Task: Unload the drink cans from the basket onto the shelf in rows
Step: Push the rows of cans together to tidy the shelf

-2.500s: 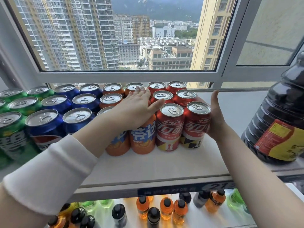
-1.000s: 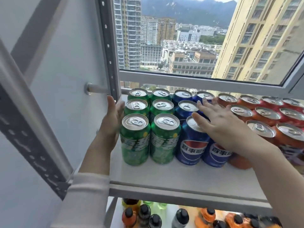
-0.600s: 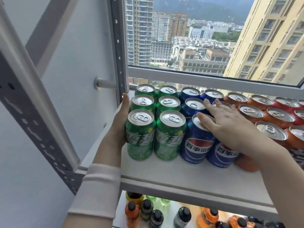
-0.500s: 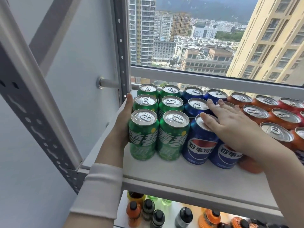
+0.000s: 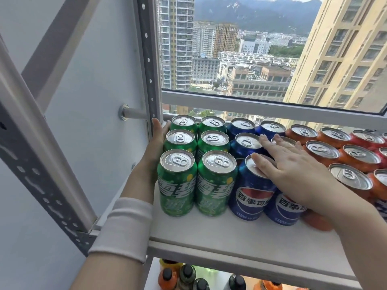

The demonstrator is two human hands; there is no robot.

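**Squaring up the rows**

My left hand, fingers straight and together, presses against the outer side of the green cans. My right hand, fingers spread, lies flat on the blue cans. All stand on the shelf. I should push gently and evenly, so none tips.

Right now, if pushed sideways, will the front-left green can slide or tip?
Likely slide: the front-left green can stands upright against its green neighbour on the smooth shelf, so the row might shift together. Its tab looks unopened: probably full, heavy.
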